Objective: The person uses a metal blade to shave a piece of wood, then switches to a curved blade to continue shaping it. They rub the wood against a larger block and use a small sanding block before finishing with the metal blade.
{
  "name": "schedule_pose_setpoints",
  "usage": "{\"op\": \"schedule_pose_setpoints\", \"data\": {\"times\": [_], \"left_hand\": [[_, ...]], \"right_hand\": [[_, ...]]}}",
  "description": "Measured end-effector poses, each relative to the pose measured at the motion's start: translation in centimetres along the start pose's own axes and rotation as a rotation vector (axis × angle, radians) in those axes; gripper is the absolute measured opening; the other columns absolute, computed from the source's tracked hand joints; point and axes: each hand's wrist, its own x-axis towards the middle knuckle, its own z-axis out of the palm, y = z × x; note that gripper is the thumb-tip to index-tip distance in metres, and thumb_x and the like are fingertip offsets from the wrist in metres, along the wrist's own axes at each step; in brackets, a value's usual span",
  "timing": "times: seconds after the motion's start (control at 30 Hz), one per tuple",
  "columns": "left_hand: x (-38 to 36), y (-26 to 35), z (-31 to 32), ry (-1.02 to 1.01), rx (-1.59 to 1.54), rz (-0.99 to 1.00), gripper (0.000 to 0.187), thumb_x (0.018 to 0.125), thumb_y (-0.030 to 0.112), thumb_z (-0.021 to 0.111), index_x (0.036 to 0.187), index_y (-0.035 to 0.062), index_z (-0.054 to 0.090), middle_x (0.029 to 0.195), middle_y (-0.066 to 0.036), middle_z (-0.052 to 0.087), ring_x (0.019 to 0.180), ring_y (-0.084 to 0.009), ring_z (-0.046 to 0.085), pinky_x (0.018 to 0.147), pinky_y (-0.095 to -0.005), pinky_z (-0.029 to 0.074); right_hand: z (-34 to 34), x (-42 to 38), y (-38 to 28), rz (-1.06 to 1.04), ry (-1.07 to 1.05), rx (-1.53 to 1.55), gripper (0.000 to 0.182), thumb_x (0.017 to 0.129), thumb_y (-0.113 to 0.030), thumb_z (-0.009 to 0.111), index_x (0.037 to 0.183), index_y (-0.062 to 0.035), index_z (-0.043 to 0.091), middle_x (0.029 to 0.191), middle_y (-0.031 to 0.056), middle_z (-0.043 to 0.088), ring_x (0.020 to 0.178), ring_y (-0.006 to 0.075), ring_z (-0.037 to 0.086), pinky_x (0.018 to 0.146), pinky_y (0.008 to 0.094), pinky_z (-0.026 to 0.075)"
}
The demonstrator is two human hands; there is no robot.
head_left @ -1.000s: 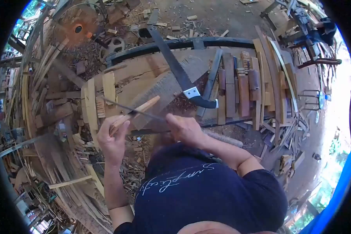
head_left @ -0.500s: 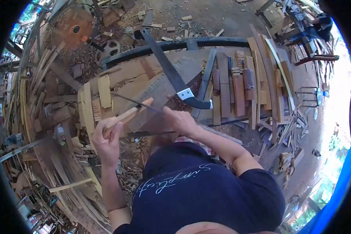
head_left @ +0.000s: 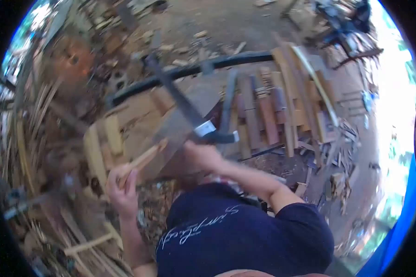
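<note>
My left hand (head_left: pixel 124 187) is closed around the lower end of a narrow wooden piece (head_left: pixel 143 160), which slants up and to the right. My right hand (head_left: pixel 202 157) is a blurred fist just right of the piece's tip. A thin dark file showed in that fist a moment ago; motion blur hides its shaft now. Beyond the right hand, a pruning saw (head_left: pixel 176 96) with a dark curved handle lies across the workbench (head_left: pixel 138 122), handle toward me.
Several wooden strips and blocks (head_left: pixel 263 111) lie side by side on the bench's right. A dark bar (head_left: pixel 171 74) runs along its far edge. Scrap wood (head_left: pixel 342 184) litters the floor. An orange disc (head_left: pixel 71 57) stands at the far left, a chair (head_left: pixel 356 55) at the far right.
The whole view has shifted and blurred. The right hand's file no longer shows across the wooden piece's tip. My left hand still grips the piece.
</note>
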Motion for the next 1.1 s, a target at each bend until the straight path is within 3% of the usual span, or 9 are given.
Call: {"op": "schedule_pose_setpoints", "data": {"times": [0.07, 0.17, 0.37, 0.57, 0.63, 0.9, 0.97, 1.0, 1.1], "left_hand": [[0.3, 0.1, 0.9, 0.016, 0.045, 0.081, 0.017, 0.088, -0.001, 0.067, 0.102, -0.0025, 0.058, 0.096, -0.006, 0.062, 0.087, -0.0143, 0.059, 0.078, -0.0273, 0.049], [0.3, -0.9, 1.4, 0.019, -0.200, 0.015, 0.020, 0.088, -0.001, 0.066, 0.105, -0.0050, 0.055, 0.094, -0.009, 0.061, 0.087, -0.0153, 0.059, 0.078, -0.0299, 0.050], [-0.3, -0.6, 0.6, 0.027, -0.082, 0.014, 0.015, 0.089, -0.002, 0.064, 0.098, -0.0051, 0.053, 0.090, -0.010, 0.061, 0.080, -0.0146, 0.060, 0.074, -0.0284, 0.051], [0.2, -0.5, 1.7, 0.018, -0.182, 0.036, 0.013, 0.091, 0.001, 0.063, 0.098, -0.0043, 0.053, 0.090, -0.008, 0.061, 0.079, -0.0115, 0.059, 0.072, -0.0250, 0.049], [0.1, -0.6, 1.4, 0.008, -0.166, 0.043, 0.013, 0.091, 0.001, 0.063, 0.098, -0.0045, 0.053, 0.090, -0.008, 0.061, 0.080, -0.0114, 0.058, 0.073, -0.0256, 0.049], [-0.5, -1.0, 1.5, 0.046, -0.151, 0.064, 0.013, 0.091, 0.000, 0.063, 0.098, -0.0038, 0.053, 0.091, -0.008, 0.061, 0.083, -0.0129, 0.059, 0.074, -0.0271, 0.050], [-0.2, -0.2, 1.3, 0.007, -0.069, 0.113, 0.012, 0.090, -0.001, 0.063, 0.098, -0.0032, 0.054, 0.090, -0.008, 0.061, 0.082, -0.0143, 0.059, 0.074, -0.0276, 0.050], [-0.2, -0.2, 1.2, 0.007, -0.071, 0.113, 0.012, 0.090, -0.001, 0.063, 0.098, -0.0032, 0.054, 0.090, -0.008, 0.061, 0.082, -0.0143, 0.059, 0.074, -0.0276, 0.050], [-0.3, -0.8, 0.8, 0.000, -0.025, 0.156, 0.012, 0.090, -0.001, 0.063, 0.097, -0.0034, 0.054, 0.091, -0.008, 0.061, 0.081, -0.0154, 0.059, 0.074, -0.0285, 0.050]], "right_hand": [[-1.2, -2.1, -4.3, -0.027, 0.031, 0.212, 0.045, 0.087, -0.026, 0.056, 0.131, -0.0214, 0.045, 0.092, 0.0209, 0.066, 0.076, 0.0370, 0.066, 0.066, 0.0454, 0.053], [-3.2, -2.8, -7.4, -0.207, 0.089, 0.127, 0.031, 0.088, -0.018, 0.052, 0.117, -0.0165, 0.045, 0.089, 0.0156, 0.063, 0.086, 0.0361, 0.065, 0.068, 0.0443, 0.051], [-0.7, 0.5, 0.4, 0.156, -0.086, 0.066, 0.028, 0.087, -0.020, 0.050, 0.115, -0.0146, 0.044, 0.094, 0.0156, 0.066, 0.087, 0.0354, 0.066, 0.070, 0.0456, 0.051], [-3.5, -1.9, -4.4, 0.213, -0.175, 0.205, 0.033, 0.088, -0.023, 0.051, 0.120, -0.0172, 0.046, 0.096, 0.0154, 0.066, 0.087, 0.0362, 0.065, 0.071, 0.0448, 0.051], [-1.7, -1.8, -3.3, -0.055, 0.059, 0.119, 0.033, 0.085, -0.014, 0.052, 0.116, -0.0136, 0.038, 0.083, 0.0200, 0.064, 0.077, 0.0420, 0.064, 0.061, 0.0498, 0.048], [-2.0, -1.3, -3.4, 0.141, -0.040, 0.122, 0.025, 0.093, -0.029, 0.049, 0.112, -0.0142, 0.043, 0.088, 0.0198, 0.064, 0.082, 0.0406, 0.063, 0.066, 0.0507, 0.046], [-3.5, -2.5, -6.1, 0.183, -0.084, 0.494, 0.025, 0.092, -0.029, 0.049, 0.113, -0.0149, 0.042, 0.088, 0.0195, 0.064, 0.081, 0.0410, 0.063, 0.066, 0.0514, 0.046], [0.5, -1.0, -3.6, -0.001, 0.006, 0.310, 0.025, 0.092, -0.029, 0.050, 0.113, -0.0152, 0.044, 0.090, 0.0182, 0.064, 0.081, 0.0406, 0.063, 0.067, 0.0502, 0.047], [-2.0, -0.7, -3.6, 0.102, -0.057, 0.148, 0.028, 0.091, -0.027, 0.052, 0.115, -0.0144, 0.044, 0.091, 0.0182, 0.064, 0.081, 0.0403, 0.063, 0.068, 0.0497, 0.048]]}}
